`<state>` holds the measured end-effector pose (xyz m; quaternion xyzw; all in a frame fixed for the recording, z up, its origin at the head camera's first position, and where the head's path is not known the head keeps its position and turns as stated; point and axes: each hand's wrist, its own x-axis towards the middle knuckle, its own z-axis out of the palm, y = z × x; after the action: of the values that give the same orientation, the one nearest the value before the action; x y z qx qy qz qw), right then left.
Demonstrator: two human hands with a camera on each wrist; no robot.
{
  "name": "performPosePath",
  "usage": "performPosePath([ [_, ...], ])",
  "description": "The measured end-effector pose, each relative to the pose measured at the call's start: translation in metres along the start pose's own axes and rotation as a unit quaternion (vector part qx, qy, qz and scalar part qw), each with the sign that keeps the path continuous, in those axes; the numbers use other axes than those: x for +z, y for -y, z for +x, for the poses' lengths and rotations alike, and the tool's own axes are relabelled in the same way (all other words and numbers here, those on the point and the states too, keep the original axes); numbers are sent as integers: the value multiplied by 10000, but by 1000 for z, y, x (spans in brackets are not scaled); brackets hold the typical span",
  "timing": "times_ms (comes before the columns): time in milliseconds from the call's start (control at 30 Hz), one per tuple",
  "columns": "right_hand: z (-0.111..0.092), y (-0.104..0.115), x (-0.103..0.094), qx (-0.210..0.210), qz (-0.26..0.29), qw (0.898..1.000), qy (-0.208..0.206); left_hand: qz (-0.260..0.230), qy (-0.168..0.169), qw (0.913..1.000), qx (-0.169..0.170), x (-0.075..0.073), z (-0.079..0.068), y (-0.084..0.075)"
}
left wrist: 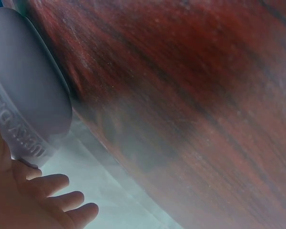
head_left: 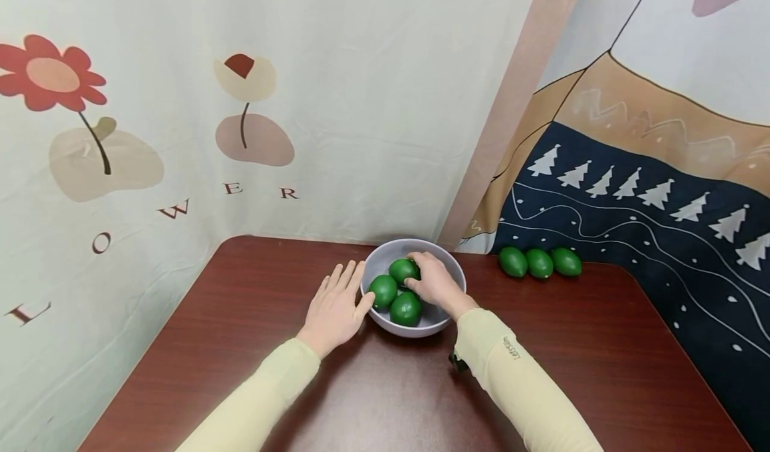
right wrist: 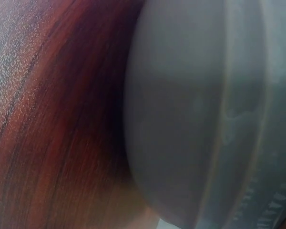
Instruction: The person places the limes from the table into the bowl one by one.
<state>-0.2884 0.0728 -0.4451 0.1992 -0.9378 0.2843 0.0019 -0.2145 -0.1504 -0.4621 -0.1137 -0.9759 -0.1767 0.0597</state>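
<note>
A pale lilac-grey bowl [head_left: 414, 332] stands near the back edge of the table, with three green limes inside. My right hand [head_left: 438, 283] reaches in over the bowl's right side, its thumb and fingers gripping the rear lime [head_left: 402, 271]. The other two limes are a left one [head_left: 382, 291] and a front one [head_left: 406, 309]. Against the bowl's left side is my left hand [head_left: 333, 310], fingers straight and the thumb at the rim. Raised lettering shows on the bowl wall [left wrist: 31, 76] in the left wrist view. In the right wrist view, the bowl [right wrist: 176, 105] hides the right hand.
Three more limes [head_left: 539, 263] lie in a row at the table's back right. The dark red wooden table [head_left: 397, 392] meets a printed curtain [head_left: 361, 104] along its back edge. A small black object [head_left: 458, 361] shows under the right sleeve.
</note>
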Motion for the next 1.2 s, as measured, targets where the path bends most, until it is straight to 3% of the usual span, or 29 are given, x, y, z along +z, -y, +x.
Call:
performPosePath([
  [267, 0, 2, -1, 18, -53, 9998, 214, -41, 92, 9999, -28, -1, 0, -1],
  [733, -2, 5, -4, 215, -260, 9986, 408, -80, -41, 10000, -8, 0, 0, -3],
  [967, -5, 4, -9, -3, -387, 9990, 240, -48, 82, 9999, -41, 0, 0, -1],
  [1200, -9, 2, -17, -6, -323, 9994, 111, -41, -66, 10000, 6, 1, -1, -2],
])
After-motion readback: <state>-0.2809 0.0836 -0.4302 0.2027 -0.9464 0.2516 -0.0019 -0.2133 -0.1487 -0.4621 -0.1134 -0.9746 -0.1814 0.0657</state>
